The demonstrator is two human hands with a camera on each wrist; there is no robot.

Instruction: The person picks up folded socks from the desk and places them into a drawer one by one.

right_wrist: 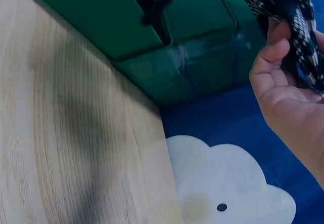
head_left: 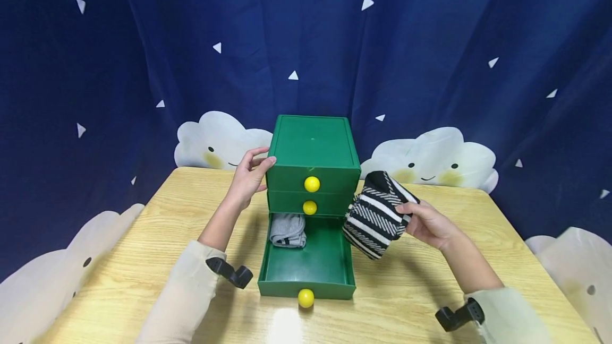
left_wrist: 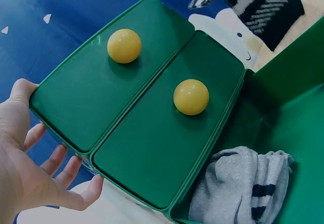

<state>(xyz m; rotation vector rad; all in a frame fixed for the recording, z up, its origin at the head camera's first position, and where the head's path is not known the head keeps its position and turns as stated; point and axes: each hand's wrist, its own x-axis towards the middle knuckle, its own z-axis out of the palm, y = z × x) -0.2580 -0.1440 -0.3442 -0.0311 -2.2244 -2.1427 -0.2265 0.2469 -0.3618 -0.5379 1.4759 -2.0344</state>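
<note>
A green drawer cabinet (head_left: 313,142) with yellow ball knobs stands on the table, its bottom drawer (head_left: 325,267) pulled out. Folded grey socks (left_wrist: 238,186) with black stripes lie at the left rear of that drawer. My left hand (head_left: 246,179) touches the cabinet's left side, thumb near the upper front corner and fingers spread along the side. To the right of the cabinet, my right hand (head_left: 430,222) pinches a folded black-and-white striped knit cloth (head_left: 377,214) between thumb and fingers. The cloth hangs in the air beside the drawer's right wall, and some of those fingers are hidden behind it.
The two upper drawers, with a top knob (head_left: 312,183) and a middle knob (head_left: 309,207), are closed. A light wooden table (head_left: 181,211) extends on both sides. Behind it hangs a dark blue curtain (head_left: 306,25) with white clouds and triangles.
</note>
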